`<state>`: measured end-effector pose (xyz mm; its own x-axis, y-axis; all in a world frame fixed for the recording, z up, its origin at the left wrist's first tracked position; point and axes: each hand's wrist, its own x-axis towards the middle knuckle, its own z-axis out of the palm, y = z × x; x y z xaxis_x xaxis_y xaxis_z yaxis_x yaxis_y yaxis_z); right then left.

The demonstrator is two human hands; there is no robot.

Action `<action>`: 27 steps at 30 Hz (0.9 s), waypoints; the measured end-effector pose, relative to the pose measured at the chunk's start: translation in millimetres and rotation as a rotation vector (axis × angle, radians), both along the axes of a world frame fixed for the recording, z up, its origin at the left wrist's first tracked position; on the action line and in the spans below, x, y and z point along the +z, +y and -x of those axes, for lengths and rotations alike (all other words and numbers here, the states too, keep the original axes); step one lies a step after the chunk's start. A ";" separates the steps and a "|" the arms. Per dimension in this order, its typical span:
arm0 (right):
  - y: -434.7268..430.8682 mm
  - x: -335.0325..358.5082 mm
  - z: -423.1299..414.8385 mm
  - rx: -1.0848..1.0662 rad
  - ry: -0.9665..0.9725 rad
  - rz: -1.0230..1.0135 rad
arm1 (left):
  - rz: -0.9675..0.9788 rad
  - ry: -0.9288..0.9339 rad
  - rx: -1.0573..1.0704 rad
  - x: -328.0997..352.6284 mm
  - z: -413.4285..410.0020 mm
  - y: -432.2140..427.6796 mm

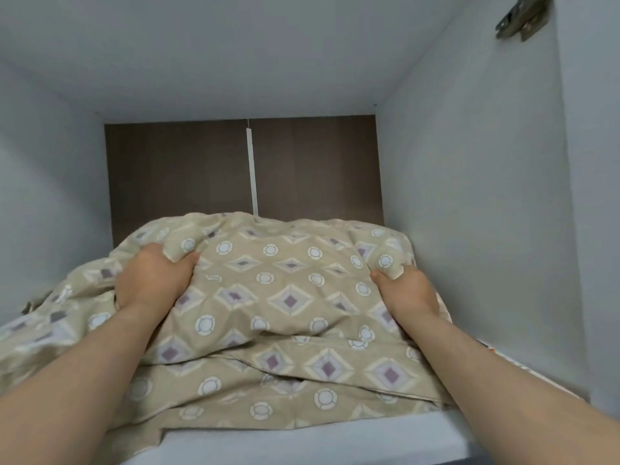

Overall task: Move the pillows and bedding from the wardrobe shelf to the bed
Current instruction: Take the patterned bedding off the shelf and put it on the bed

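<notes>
A bulky pile of beige bedding (268, 297) with purple diamonds and white rings fills the wardrobe shelf (302, 441). My left hand (152, 276) clutches a fold of the fabric on the pile's upper left. On the upper right side my right hand (407, 292) grips another bunched fold. Both forearms reach in from the bottom of the view. Part of the cloth hangs over the shelf's left front. Whether pillows lie under the fabric is hidden.
The compartment has grey side walls (469, 196), a grey ceiling and a dark brown back panel (188, 176) with a white strip down its middle. A metal hinge (521, 20) sits at the upper right. A strip of something white and orange (510, 359) shows beside the right wall.
</notes>
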<state>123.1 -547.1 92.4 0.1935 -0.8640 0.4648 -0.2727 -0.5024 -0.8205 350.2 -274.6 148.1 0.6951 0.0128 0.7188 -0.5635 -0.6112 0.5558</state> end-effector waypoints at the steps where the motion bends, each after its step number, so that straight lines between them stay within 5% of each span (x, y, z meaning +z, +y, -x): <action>1: 2.8 3.4 5.6 -0.011 -0.055 0.010 | 0.059 -0.037 -0.013 6.6 7.7 4.8; 8: 34.6 44.3 50.9 0.022 -0.282 0.143 | 0.316 -0.220 -0.033 38.0 64.2 56.1; 27: 219.6 11.9 166.6 -0.097 -0.248 0.250 | 0.576 -0.144 -0.256 -49.4 132.2 196.8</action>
